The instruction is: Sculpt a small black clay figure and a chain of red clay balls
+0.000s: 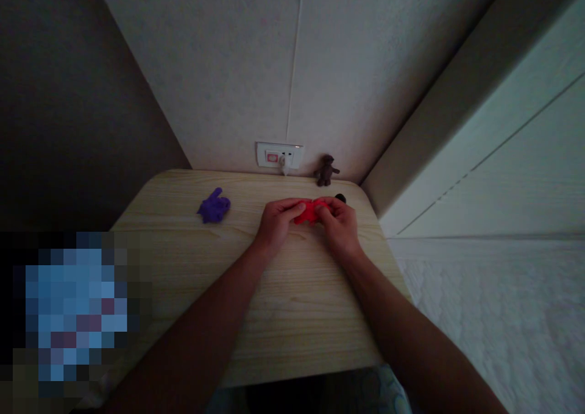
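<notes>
Between my two hands is a piece of bright red clay-like material [311, 211], just above or on the wooden table [292, 316]. My left hand [276, 222] pinches its left end with thumb and fingers. On the opposite end, my right hand [339, 222] grips it the same way. The fingers hide much of its outline, so I cannot tell its full shape. A small black round thing [340, 198] shows just behind my right hand. Off to the left lies a purple lumpy figure [214, 206] with a part sticking up. A brown bear-like figure [326, 171] stands upright at the back.
A wall socket [279, 155] with a plug and a white cable [292, 78] sits just behind the table's back edge. A white cabinet or door panel [493, 133] rises at the right, above a pale quilted surface [498, 316]. A blurred-out patch covers the lower left.
</notes>
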`<control>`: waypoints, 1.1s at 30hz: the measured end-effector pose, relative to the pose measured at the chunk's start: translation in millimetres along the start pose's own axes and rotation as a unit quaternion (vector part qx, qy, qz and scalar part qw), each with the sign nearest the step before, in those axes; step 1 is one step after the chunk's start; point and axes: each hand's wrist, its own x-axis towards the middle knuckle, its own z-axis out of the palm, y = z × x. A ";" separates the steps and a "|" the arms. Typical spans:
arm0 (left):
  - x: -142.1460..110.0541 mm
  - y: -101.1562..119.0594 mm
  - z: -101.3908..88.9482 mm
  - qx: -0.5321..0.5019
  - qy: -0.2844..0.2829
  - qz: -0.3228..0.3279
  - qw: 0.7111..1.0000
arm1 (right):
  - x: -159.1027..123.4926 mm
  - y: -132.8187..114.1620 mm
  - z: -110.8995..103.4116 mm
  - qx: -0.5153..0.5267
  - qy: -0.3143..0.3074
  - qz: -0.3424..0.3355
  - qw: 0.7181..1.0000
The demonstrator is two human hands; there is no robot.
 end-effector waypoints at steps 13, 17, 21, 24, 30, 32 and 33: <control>-5.3 5.2 -2.3 0.237 0.037 0.150 0.959 | -2.3 -3.0 -4.4 -0.040 -0.002 -0.047 0.998; -7.3 6.0 0.4 0.218 -0.001 0.110 0.970 | -2.3 -4.5 -3.9 -0.036 0.002 -0.034 0.999; -10.7 9.0 4.1 0.195 -0.047 0.068 0.977 | -3.4 -5.7 -2.1 -0.030 0.003 -0.020 0.999; -11.4 8.6 4.7 0.191 -0.039 0.062 0.979 | -4.0 -4.9 -1.2 -0.029 0.007 -0.015 0.999; -7.7 4.2 1.4 0.168 -0.051 0.072 0.982 | -3.0 -1.2 -0.7 0.007 0.005 0.014 1.000; -6.2 4.4 0.1 0.180 -0.052 0.091 0.978 | -2.1 -0.5 -1.0 0.029 0.019 0.014 0.999; -5.8 4.8 -0.4 0.195 -0.045 0.102 0.974 | -1.8 -0.4 -1.2 0.038 0.025 0.010 0.999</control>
